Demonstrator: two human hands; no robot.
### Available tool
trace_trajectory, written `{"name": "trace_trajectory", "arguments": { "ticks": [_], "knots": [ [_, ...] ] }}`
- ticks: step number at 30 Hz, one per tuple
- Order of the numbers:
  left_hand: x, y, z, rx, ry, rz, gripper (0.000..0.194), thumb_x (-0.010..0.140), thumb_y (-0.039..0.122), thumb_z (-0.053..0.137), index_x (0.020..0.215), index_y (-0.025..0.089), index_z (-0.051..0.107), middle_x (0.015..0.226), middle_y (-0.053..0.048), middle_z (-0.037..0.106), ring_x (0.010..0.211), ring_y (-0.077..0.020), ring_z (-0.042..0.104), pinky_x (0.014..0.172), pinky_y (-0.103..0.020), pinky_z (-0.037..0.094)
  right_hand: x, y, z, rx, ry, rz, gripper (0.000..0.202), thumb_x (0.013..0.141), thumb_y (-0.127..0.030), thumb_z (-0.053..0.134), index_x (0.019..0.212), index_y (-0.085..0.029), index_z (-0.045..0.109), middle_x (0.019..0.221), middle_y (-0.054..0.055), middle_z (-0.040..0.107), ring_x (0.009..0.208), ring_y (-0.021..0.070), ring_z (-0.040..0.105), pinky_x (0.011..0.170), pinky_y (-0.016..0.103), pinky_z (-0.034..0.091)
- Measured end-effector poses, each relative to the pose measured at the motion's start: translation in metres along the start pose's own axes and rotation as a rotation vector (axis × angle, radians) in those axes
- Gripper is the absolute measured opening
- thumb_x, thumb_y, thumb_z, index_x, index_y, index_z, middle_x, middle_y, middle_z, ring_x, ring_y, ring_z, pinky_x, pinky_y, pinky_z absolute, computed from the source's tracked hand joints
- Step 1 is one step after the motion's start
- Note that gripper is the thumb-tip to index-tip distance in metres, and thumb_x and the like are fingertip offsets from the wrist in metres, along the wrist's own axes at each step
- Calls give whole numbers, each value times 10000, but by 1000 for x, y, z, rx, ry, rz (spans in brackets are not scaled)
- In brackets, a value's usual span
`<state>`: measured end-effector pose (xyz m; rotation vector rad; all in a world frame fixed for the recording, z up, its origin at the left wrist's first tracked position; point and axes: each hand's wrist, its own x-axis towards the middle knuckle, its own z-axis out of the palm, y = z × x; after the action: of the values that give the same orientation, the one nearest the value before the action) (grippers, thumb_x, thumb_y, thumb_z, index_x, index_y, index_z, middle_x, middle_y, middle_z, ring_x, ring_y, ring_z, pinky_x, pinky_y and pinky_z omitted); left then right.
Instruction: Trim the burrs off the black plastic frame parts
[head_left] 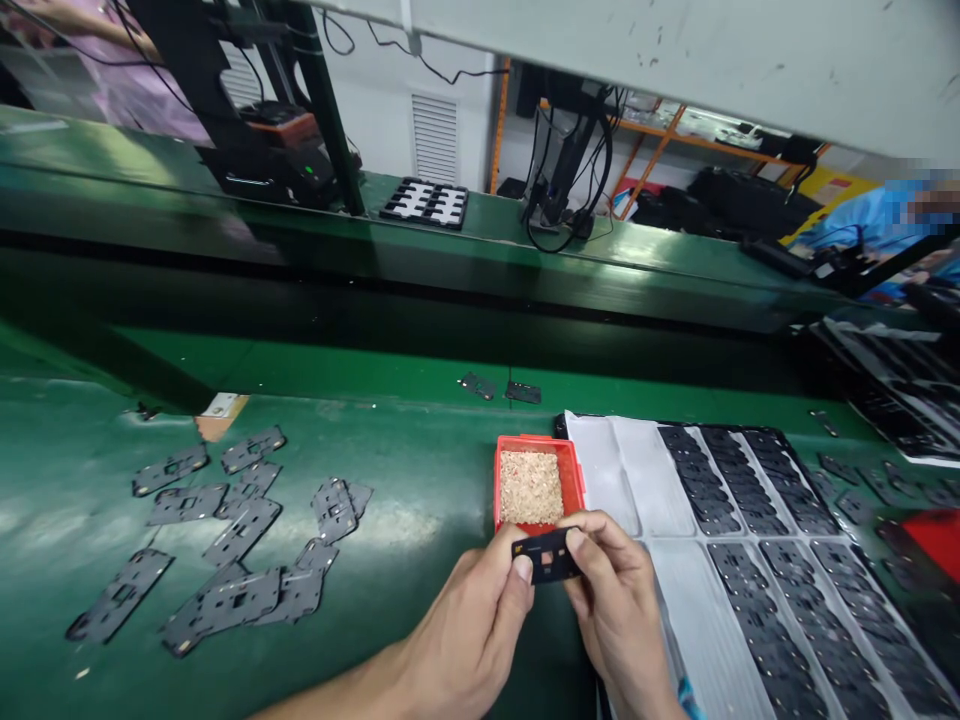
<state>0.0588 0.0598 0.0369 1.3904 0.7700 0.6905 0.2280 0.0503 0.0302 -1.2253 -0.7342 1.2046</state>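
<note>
Between my two hands is a small black flat plate (546, 556) with a square cutout and gold-coloured spots. My left hand (480, 615) pinches its left end between thumb and fingers. At the other end, my right hand (611, 580) grips it the same way, thumb on top. Just behind the plate stands a red bin (501, 480) filled with tiny beige pieces. To the right lies a white-lined tray (690, 590) bearing rows of similar black plates (757, 620). Loose black plates (240, 600) are scattered over the green table on the left.
Two black pieces (523, 391) lie beyond the bin. A patterned black-and-white tray (427, 204) rests on the raised green shelf (480, 235). A dark post (112, 350) slants down at left. More parts and a red object (937, 540) are at far right. People appear in the background.
</note>
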Motion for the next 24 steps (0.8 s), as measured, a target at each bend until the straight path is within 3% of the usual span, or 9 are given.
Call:
{"name": "trace_trajectory", "arguments": {
  "ticks": [4, 7, 11, 16, 24],
  "knots": [
    [-1, 0, 1, -108, -9, -24, 434, 1160, 560, 287, 1105, 182, 495, 711, 69, 373, 534, -89, 283, 490, -224, 281, -2, 0, -1, 13, 13, 0, 363, 829, -511, 918, 770, -183, 774, 605, -20, 603, 467, 52, 482, 435, 124, 389],
    [0, 1, 0, -269, 25, -52, 447, 1138, 602, 358, 1066, 185, 499, 682, 92, 337, 525, -81, 269, 485, -214, 280, -6, 2, -7, -47, -59, 26, 311, 899, -501, 868, 917, -196, 816, 633, -26, 626, 408, 32, 460, 415, 130, 373],
    [1, 2, -2, -421, 61, -75, 434, 1103, 602, 469, 967, 191, 502, 644, 110, 303, 509, -70, 251, 467, -200, 257, -12, 5, -17, -148, -113, 18, 251, 968, -450, 815, 1067, -219, 823, 660, -12, 667, 456, 71, 571, 486, 165, 474],
    [2, -3, -3, -435, 131, -77, 415, 1107, 540, 480, 858, 211, 448, 611, 110, 314, 492, -55, 246, 458, -177, 248, -19, 1, -15, -293, -97, -53, 214, 965, -420, 809, 1041, -221, 827, 625, -1, 663, 480, 118, 604, 478, 200, 512],
    [2, -8, -2, -448, 159, -70, 478, 1092, 635, 477, 860, 221, 419, 622, 115, 303, 491, -51, 244, 448, -169, 230, -20, 0, -8, -371, -58, -137, 167, 960, -393, 805, 1011, -235, 818, 586, -11, 665, 451, 118, 608, 456, 186, 519]
  ]
}}
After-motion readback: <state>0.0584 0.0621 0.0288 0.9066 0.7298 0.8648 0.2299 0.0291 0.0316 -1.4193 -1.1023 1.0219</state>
